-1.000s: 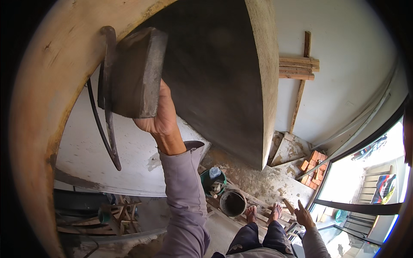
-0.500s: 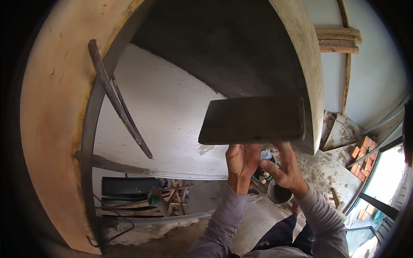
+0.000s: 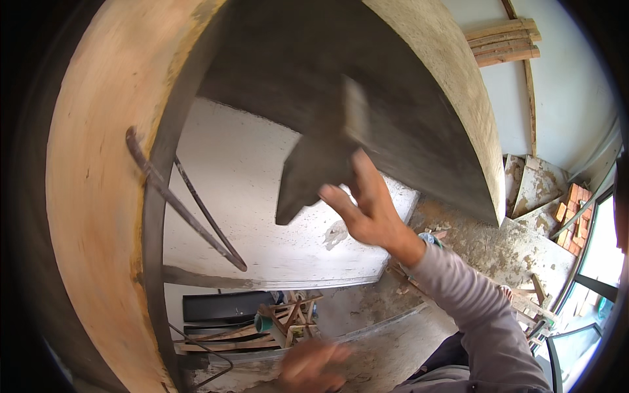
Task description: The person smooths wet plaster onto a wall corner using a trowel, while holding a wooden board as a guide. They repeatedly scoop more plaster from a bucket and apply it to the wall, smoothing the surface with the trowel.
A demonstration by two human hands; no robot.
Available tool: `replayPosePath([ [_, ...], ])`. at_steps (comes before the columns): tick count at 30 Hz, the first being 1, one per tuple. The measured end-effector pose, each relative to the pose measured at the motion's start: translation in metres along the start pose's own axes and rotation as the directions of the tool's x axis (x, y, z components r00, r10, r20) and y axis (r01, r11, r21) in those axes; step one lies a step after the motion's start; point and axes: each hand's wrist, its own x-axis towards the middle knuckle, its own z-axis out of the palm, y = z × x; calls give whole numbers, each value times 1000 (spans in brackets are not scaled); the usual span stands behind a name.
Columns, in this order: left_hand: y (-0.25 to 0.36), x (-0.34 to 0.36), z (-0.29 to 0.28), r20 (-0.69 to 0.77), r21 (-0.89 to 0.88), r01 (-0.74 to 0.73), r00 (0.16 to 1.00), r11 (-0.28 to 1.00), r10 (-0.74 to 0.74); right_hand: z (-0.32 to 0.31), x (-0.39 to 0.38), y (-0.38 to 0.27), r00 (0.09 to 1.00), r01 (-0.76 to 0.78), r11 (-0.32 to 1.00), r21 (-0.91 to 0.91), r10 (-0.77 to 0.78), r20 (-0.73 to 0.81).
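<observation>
Head view: your right hand [image 3: 379, 219] has the flat tool [image 3: 314, 157] in its grip, in front of the lower edge of the dark panel [image 3: 275, 59]; blur hides whether tool and panel touch. Your thumb and forefinger stand apart at the tool's near side; the other fingers are out of sight behind it, so you cannot tell how firmly they close. Your left hand [image 3: 311, 368] is well below the dark panel, smeared by blur; nothing shows in it, and how far its fingers are open cannot be told.

With your thumb standing off, the tool could twist if an edge catches, and a tilted corner might score the dark panel. A wide swing to the left of that panel could strike the metal rods [image 3: 154, 177], which cross the edge of the wooden board [image 3: 92, 177].

Count them: one flat tool, two hands, one dark panel; left of it, one wooden board and two rod lengths, perhaps joined; below it, one white sheet [image 3: 216, 157] and one green tub [image 3: 263, 322]; right of it, at least three stacked planks [image 3: 504, 49] and several bricks [image 3: 580, 219], too small to number
</observation>
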Motion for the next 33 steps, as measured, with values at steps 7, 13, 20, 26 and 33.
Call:
replayPosePath([
  [7,158,-46,-174,335,789,13,829,-615,448,34,98,29,940,305,947,105,-281,-196],
  [13,161,-7,-175,306,748,-110,932,-654,194,32,142,46,912,343,937,67,-315,-265],
  [20,172,-26,-182,107,863,26,966,-504,234,33,175,47,854,427,903,-45,-419,-308],
  [26,169,-15,-182,112,927,18,940,-376,321,39,194,45,853,470,880,73,-432,-294],
  [33,162,1,-183,203,884,-61,943,-464,264,78,140,46,906,421,881,215,-422,-44],
])
